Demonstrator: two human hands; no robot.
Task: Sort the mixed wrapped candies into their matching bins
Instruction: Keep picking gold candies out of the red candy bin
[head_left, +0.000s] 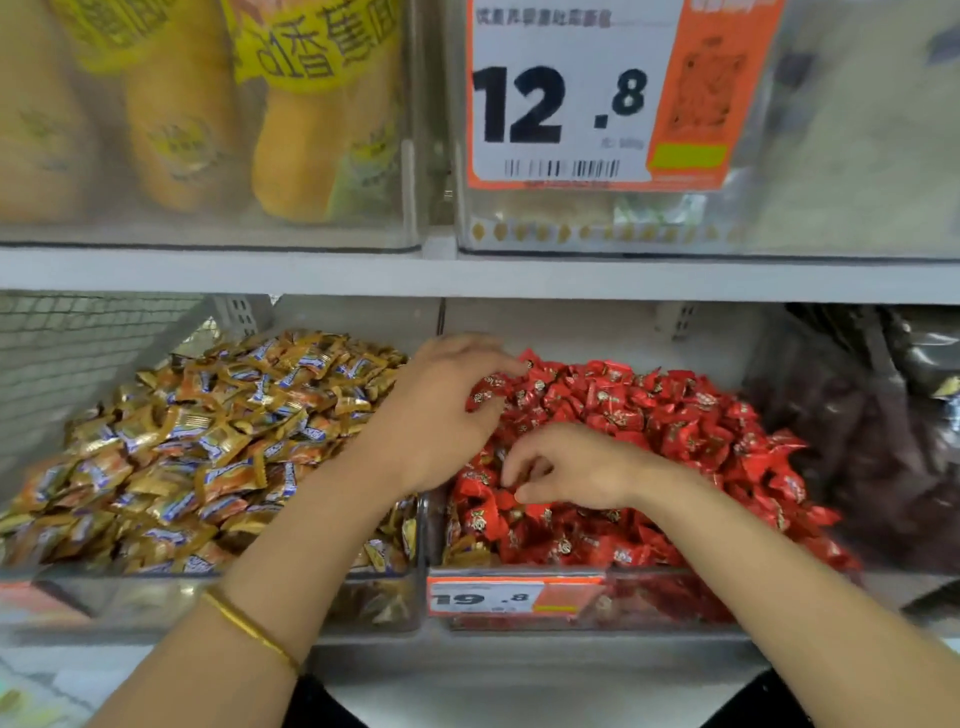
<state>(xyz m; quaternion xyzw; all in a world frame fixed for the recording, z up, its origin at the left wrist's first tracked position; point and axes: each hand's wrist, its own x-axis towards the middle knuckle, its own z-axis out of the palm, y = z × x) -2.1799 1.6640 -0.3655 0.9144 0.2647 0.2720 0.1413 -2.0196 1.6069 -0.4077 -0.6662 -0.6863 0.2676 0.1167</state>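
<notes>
Two clear bins sit side by side on the lower shelf. The left bin is heaped with gold-and-blue wrapped candies. The right bin holds red wrapped candies, with a few gold ones at its front left corner. My left hand reaches across into the red pile, fingers curled around red candies at its far left. My right hand lies lower on the red pile, thumb and fingers pinching at a candy; what it pinches is partly hidden.
A price tag reading 19.8 hangs on the red bin's front. A bin of dark wrapped items stands to the right. The upper shelf carries clear boxes with yellow packages and a 12.8 price tag.
</notes>
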